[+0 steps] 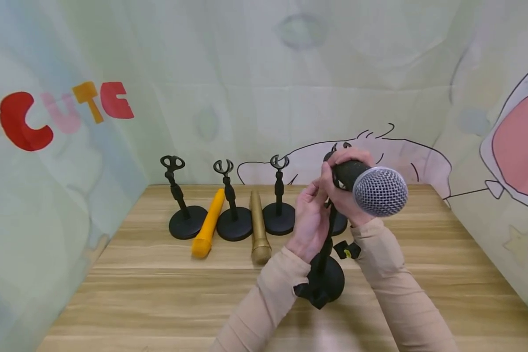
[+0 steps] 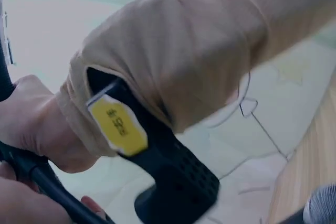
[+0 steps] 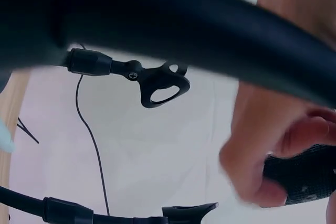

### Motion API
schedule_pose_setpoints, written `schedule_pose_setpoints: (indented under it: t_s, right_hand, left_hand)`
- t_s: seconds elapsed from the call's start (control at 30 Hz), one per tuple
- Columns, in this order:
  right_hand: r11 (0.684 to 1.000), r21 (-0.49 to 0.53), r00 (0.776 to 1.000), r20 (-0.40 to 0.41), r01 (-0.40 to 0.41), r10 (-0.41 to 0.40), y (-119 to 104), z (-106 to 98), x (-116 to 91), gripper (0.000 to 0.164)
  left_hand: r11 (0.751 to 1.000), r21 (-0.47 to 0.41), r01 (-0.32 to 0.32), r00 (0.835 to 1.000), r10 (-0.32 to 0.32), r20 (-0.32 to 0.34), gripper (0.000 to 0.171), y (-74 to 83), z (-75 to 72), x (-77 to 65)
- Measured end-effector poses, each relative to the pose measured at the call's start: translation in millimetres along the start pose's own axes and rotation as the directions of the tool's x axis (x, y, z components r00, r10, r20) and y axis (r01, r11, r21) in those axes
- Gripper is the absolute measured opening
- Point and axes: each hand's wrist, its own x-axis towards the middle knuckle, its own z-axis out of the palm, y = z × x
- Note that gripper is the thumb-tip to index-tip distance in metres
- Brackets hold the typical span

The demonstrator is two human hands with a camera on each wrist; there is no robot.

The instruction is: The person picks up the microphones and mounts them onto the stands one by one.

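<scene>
Head view: right hand (image 1: 346, 199) has fingers curled round the handle of the black mic (image 1: 380, 190), silver mesh head sticking out past the fingers, toward the wearer. Left hand (image 1: 309, 220) sits just beside it, fingers bunched and, it looks like, pinching the upper post of the near stand (image 1: 332, 279); fingertips partly hidden. Stand's round base is below both hands; can't tell if it touches the table (image 1: 136, 283). Left of the left fingers: gold mic (image 1: 259, 230), then orange mic (image 1: 209, 225), lying among three black stands (image 1: 234, 226). One more stand (image 1: 341, 225) is mostly hidden behind the right hand.

Step in hand seems to be working the mic at the near stand's top. To do it well: steady the post with the left pinch so the base doesn't tip, grip the handle clear of the mesh, line it up with the clip, push evenly; forcing it sideways could bend the clip.

Left wrist view: fingers at lower left wrap a dark rod (image 2: 65, 195), likely that post. Beige sleeve (image 2: 184, 51) and wrist camera (image 2: 178, 182) block much. Mesh head at lower right, well apart from those fingers; unclear which mic.

Right wrist view: blurry. Bent fingers at right against a black textured piece, probably the handle; whose fingers, can't tell. Clips of other stands left of them.
</scene>
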Motion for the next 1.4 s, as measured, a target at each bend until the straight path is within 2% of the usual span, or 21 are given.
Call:
schedule_pose_setpoints:
  t_s: [0.07, 0.13, 0.2, 0.23, 0.3, 0.33, 0.4, 0.47, 0.5, 0.57, 0.63, 0.77, 0.83, 0.93, 1.13, 1.27, 1.4]
  right_hand:
    - [0.999, -0.021, 1.000, 0.011, -0.026, 0.026, -0.3, -1.1, 0.3, 0.030]
    - [0.996, -0.054, 0.997, 0.030, -0.064, 0.066, -1.0, -1.7, 1.0, 0.025]
    - [0.992, -0.083, 0.994, 0.047, -0.091, 0.095, -2.3, -1.9, 2.2, 0.025]
    - [0.990, -0.101, 0.994, 0.046, -0.093, 0.098, -3.3, -1.7, 2.8, 0.026]
    - [0.990, -0.116, 0.997, 0.028, -0.074, 0.078, -6.4, -0.6, 4.6, 0.030]
    - [0.992, -0.109, 0.998, 0.013, -0.057, 0.059, -8.3, 0.4, 5.5, 0.034]
    - [0.995, -0.097, 1.000, -0.015, -0.021, 0.020, -12.4, 3.2, 6.8, 0.042]
    - [0.998, -0.065, 1.000, -0.031, 0.000, -0.002, -16.0, 6.1, 8.5, 0.045]
    - [0.999, -0.053, 0.999, -0.032, 0.005, -0.006, -16.7, 7.0, 8.7, 0.046]
    - [0.999, -0.050, 0.999, -0.026, 0.021, -0.023, -16.7, 7.7, 9.1, 0.045]
    - [0.999, -0.049, 1.000, -0.017, 0.024, -0.025, -16.1, 7.6, 9.2, 0.044]
    - [0.997, -0.066, 0.999, 0.013, 0.033, -0.032, -17.1, 5.8, 10.4, 0.044]
    - [0.998, -0.063, 0.999, 0.033, 0.019, -0.017, -18.2, 3.7, 10.7, 0.046]
    - [0.998, -0.065, 0.997, 0.080, -0.017, 0.022, -16.9, -1.1, 9.0, 0.047]
    - [0.994, 0.008, 0.981, 0.163, -0.107, 0.104, -4.5, -7.9, 2.5, 0.049]
    - [0.994, -0.003, 0.982, 0.154, -0.113, 0.112, 0.5, -8.6, 0.1, 0.047]
    - [0.993, -0.001, 0.983, 0.143, -0.116, 0.115, 1.3, -7.6, -0.3, 0.037]
  left_hand:
    - [0.999, 0.045, 0.001, 1.000, -0.001, -0.004, 0.019, -0.7, -5.6, -4.5]
    - [0.993, 0.118, 0.011, 1.000, -0.012, 0.010, 0.021, -2.3, -14.9, -10.8]
    - [0.970, 0.242, -0.001, 0.998, -0.013, 0.057, 0.028, -5.9, -27.6, -17.2]
    - [0.949, 0.315, -0.018, 0.996, -0.011, 0.091, 0.031, -8.1, -34.4, -20.1]
    - [0.886, 0.454, -0.088, 0.982, 0.000, 0.190, 0.037, -12.6, -47.2, -24.8]
    - [0.846, 0.514, -0.145, 0.969, 0.015, 0.248, 0.038, -15.1, -53.2, -26.4]
    - [0.742, 0.608, -0.283, 0.932, 0.063, 0.357, 0.037, -19.6, -63.6, -28.2]
    - [0.640, 0.654, -0.403, 0.890, 0.107, 0.444, 0.031, -23.5, -70.9, -28.5]
    - [0.592, 0.669, -0.449, 0.872, 0.128, 0.472, 0.028, -25.3, -73.9, -28.4]
    - [0.514, 0.693, -0.505, 0.851, 0.161, 0.500, 0.024, -27.7, -78.7, -28.8]
    - [0.471, 0.705, -0.530, 0.840, 0.179, 0.512, 0.022, -28.8, -81.6, -29.4]
    - [0.437, 0.717, -0.544, 0.835, 0.192, 0.516, 0.023, -28.4, -83.1, -30.9]
    - [0.428, 0.722, -0.544, 0.835, 0.190, 0.517, 0.026, -27.9, -82.3, -31.5]
    - [0.425, 0.725, -0.542, 0.836, 0.185, 0.517, 0.027, -27.5, -81.2, -31.8]
    - [0.413, 0.731, -0.543, 0.836, 0.186, 0.516, 0.026, -29.2, -80.7, -31.2]
    - [0.418, 0.737, -0.531, 0.844, 0.184, 0.503, 0.025, -30.1, -80.7, -31.5]
    - [0.426, 0.739, -0.522, 0.850, 0.180, 0.496, 0.025, -29.9, -80.5, -31.9]
